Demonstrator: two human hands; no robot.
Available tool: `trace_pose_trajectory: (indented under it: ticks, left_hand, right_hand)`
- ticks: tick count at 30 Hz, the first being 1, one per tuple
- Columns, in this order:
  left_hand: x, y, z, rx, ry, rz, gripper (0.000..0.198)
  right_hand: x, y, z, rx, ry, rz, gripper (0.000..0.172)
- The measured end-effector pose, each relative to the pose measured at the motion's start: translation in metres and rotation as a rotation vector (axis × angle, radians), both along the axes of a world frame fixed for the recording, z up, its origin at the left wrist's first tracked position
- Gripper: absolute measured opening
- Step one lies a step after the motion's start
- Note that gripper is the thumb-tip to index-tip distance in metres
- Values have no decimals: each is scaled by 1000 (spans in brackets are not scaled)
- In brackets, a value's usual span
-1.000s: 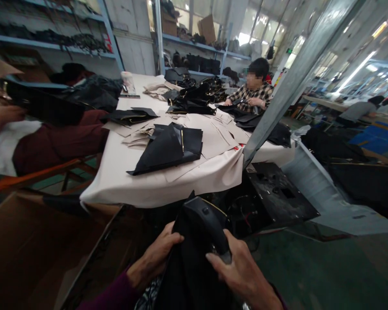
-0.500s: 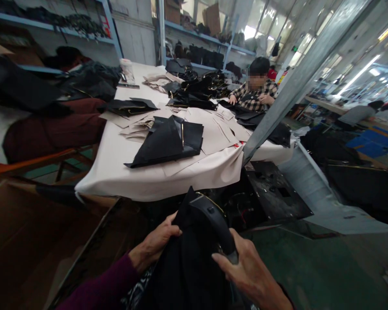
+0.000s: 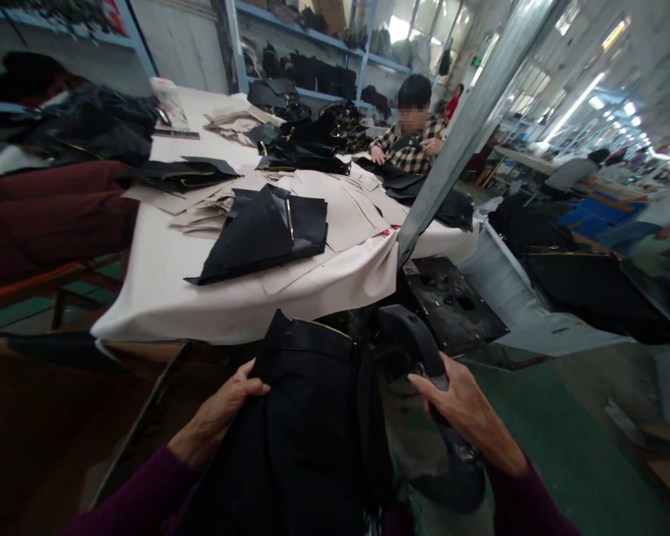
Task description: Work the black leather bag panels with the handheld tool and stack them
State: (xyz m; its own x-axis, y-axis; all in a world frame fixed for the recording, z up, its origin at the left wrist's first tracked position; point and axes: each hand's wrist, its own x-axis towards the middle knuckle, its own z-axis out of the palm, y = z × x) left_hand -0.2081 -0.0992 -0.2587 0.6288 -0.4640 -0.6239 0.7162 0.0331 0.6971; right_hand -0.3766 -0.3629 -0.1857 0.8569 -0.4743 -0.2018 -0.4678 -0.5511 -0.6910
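Note:
My left hand [image 3: 215,413] is closed on the left edge of a black fabric bag piece [image 3: 313,409]. A gold zipper runs along the piece's top edge, which faces up and away from me. On the right, my right hand [image 3: 466,406] grips a curved black handheld tool [image 3: 416,335] by its middle. What kind of tool it is I cannot make out. It is beside the right edge of the bag piece, with a dark gap between them. The lower end of the piece is lost in shadow near my lap.
Ahead stands a white-covered table [image 3: 161,313] bearing a folded black bag piece [image 3: 262,238], beige sheets [image 3: 335,201] and black zippered pieces. A metal post [image 3: 469,126] slants up at its right corner. Across the table a person [image 3: 410,134] handles black material. A cardboard box [image 3: 33,417] is lower left.
The tool in my right hand has moved right, off the front of the bag piece. My left hand has shifted left, and the piece now shows wider. The view has turned right.

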Motion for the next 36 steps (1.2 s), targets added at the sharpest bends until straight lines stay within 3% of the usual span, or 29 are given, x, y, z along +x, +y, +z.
trace_pose_trajectory:
  ticks: [6,12,16,18,22,24,27,31,36]
  left_hand:
    - [-11,5,-8,-1,5,-39,68]
    - [-19,5,-3,55,22,5,65]
    - [-26,7,1,92,32,31,62]
    - [-28,9,-1,107,41,34,59]
    - [-27,16,-9,121,70,12,57]
    - [-25,19,-12,132,64,-6,57]
    - [-22,21,-12,151,49,-14,55]
    - [-22,17,-6,125,59,-14,52]
    - [-28,14,-5,109,44,-5,49]
  right_hand:
    - [-39,25,-18,-9,98,30,11]
    - [-48,51,-27,80,193,106,20]
    - [-41,44,-35,104,156,158,17]
    - [-35,36,-47,125,136,159,10]
    - [-25,24,-66,65,116,112,14]
    - [-25,21,-64,17,96,84,15]
    - [-30,22,-45,-12,75,68,11]
    - [-38,30,-19,101,67,135,6]
    - [-31,40,-28,296,101,234,8]
